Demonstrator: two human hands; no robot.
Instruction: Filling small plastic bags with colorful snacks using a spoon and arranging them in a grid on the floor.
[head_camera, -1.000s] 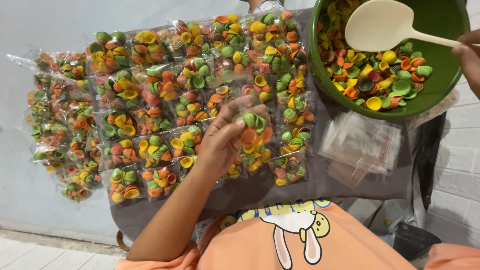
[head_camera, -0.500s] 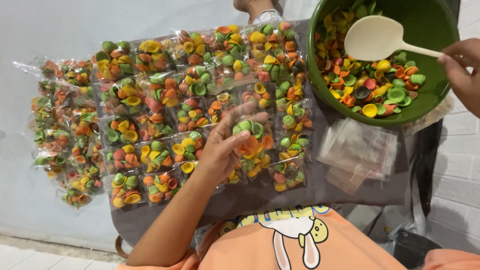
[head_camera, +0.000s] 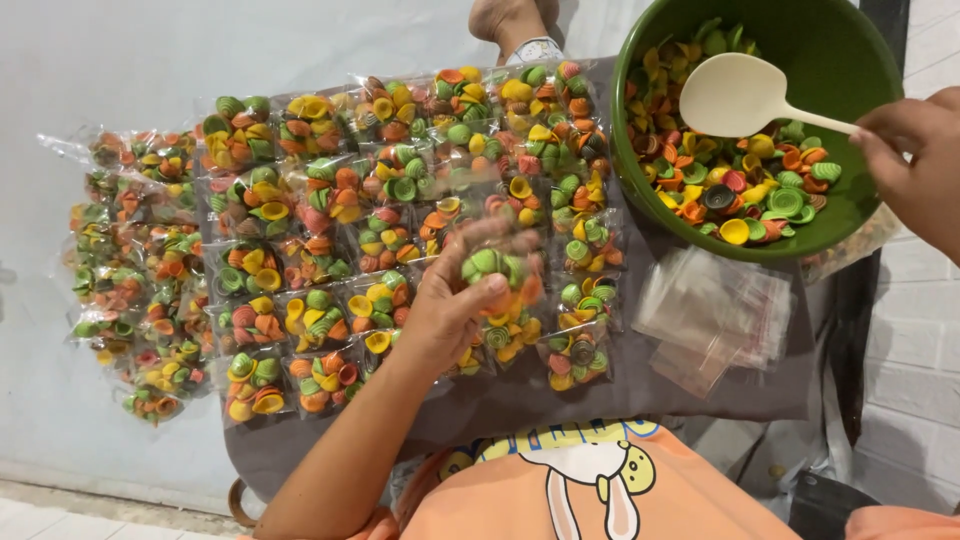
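Note:
My left hand (head_camera: 452, 305) grips a small clear bag of coloured spiral snacks (head_camera: 497, 268), held just above the rows of filled bags. My right hand (head_camera: 915, 165) grasps the handle of a cream plastic scoop (head_camera: 738, 97), whose bowl hovers over the loose snacks inside a big green bowl (head_camera: 835, 225) at the upper right. Green, orange, yellow and pink spiral pieces fill the bowl's bottom.
Many filled clear bags (head_camera: 300, 240) lie in rows on a grey cloth (head_camera: 640, 385) and spill left onto the pale floor. A stack of empty clear bags (head_camera: 720, 310) lies below the bowl. Another person's foot (head_camera: 512, 18) shows at the top.
The right hand and scoop shifted slightly left and down over the bowl. My left hand moved the held bag a little, which now looks blurred.

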